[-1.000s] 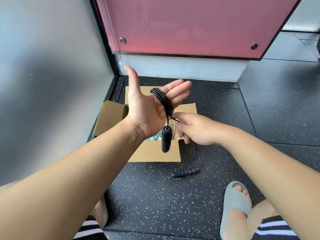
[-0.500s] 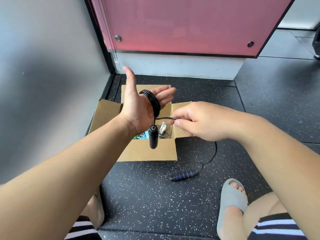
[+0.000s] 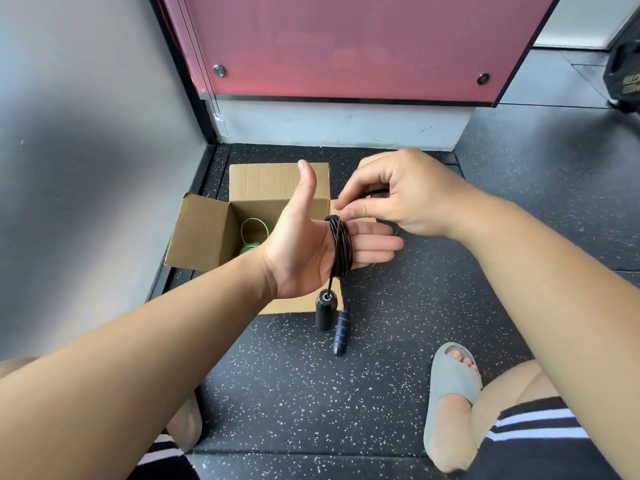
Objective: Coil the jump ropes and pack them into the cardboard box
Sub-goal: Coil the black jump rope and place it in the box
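My left hand (image 3: 311, 244) is held flat, palm up, fingers straight and thumb raised, over the open cardboard box (image 3: 204, 233). Several turns of black jump rope (image 3: 341, 245) are wound around its fingers. One black handle (image 3: 325, 311) hangs below the palm. My right hand (image 3: 398, 199) pinches the rope's free end just above the coil. The second handle (image 3: 341, 336), black with blue stripes, is just past the box's front edge; whether it hangs or lies on the floor I cannot tell. A green coiled rope (image 3: 254, 233) lies inside the box.
The box stands in a corner on black speckled rubber flooring (image 3: 381, 393), with a grey wall (image 3: 86, 150) on the left and a red panel (image 3: 346, 46) behind. My foot in a grey slipper (image 3: 450, 386) is at the lower right. A dark object (image 3: 627, 74) is at the far right edge.
My left hand has turned so its fingers point right. My right hand rose above the coil, adding rope. The striped handle moved left and closer to the box.
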